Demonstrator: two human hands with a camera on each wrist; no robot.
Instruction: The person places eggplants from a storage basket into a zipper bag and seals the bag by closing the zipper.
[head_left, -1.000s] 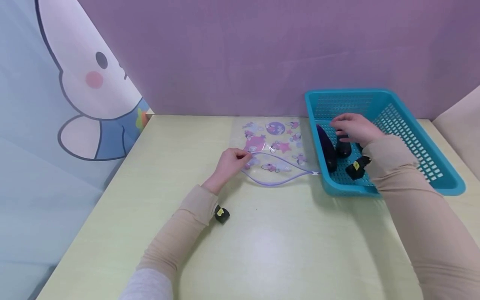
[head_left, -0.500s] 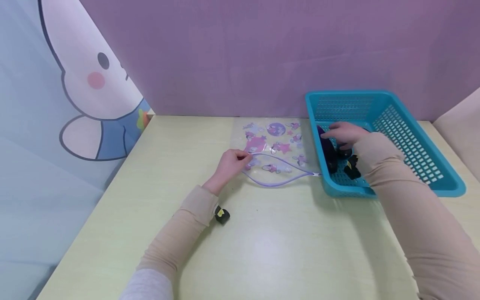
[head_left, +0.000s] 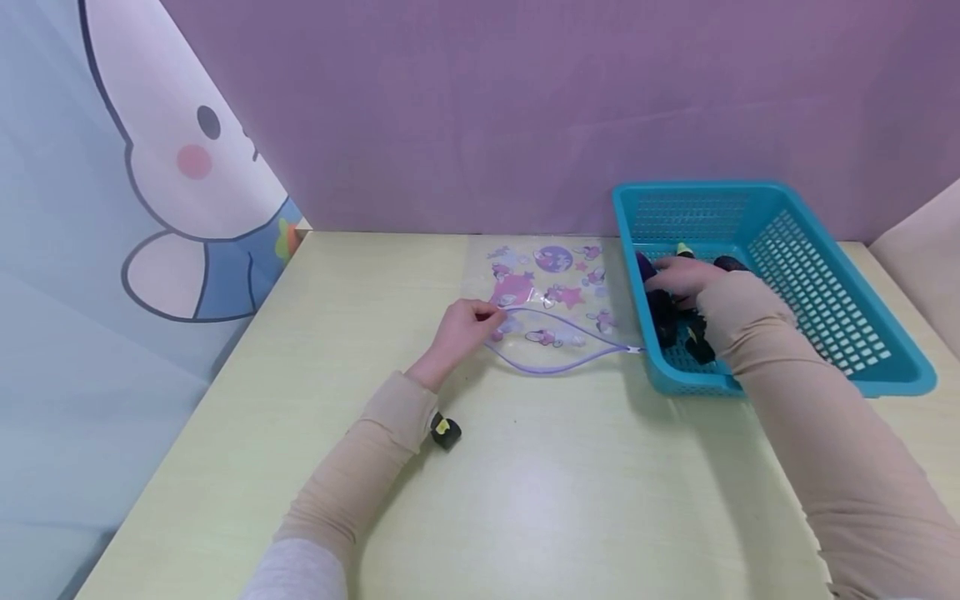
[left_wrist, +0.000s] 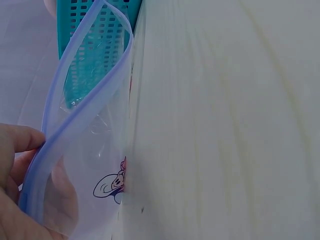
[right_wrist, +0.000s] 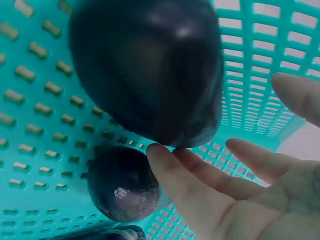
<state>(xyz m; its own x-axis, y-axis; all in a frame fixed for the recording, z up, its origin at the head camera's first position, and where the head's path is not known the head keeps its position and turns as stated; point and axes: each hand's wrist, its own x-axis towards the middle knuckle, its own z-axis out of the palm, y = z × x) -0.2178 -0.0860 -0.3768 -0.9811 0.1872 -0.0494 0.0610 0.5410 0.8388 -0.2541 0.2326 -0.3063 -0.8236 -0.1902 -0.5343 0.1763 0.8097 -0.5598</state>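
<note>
My left hand (head_left: pixel 462 323) pinches the lilac zip edge of a clear plastic zip bag (head_left: pixel 555 292) printed with pink and purple cartoon figures. The bag lies on the table with its mouth gaping, its slider at the right end; in the left wrist view thumb and fingers meet on the zip edge (left_wrist: pixel 75 120). My right hand (head_left: pixel 681 277) is down inside the blue basket (head_left: pixel 697 382). In the right wrist view its spread fingers touch a large dark eggplant (right_wrist: pixel 150 70), with a second eggplant (right_wrist: pixel 123 185) beside the fingertips and another dark one below.
The perforated basket stands right of the bag, near the purple backdrop (head_left: pixel 450 117). Another dark eggplant (head_left: pixel 729 263) lies at the basket's far side. A pale wood-look table (head_left: pixel 517 492) carries everything. A cartoon-printed cloth (head_left: pixel 172 275) hangs on the left.
My right hand has lowered into the basket and shifted slightly left among the eggplants, uncovering a pale stem tip and an eggplant behind it. My left hand has stayed on the bag's edge.
</note>
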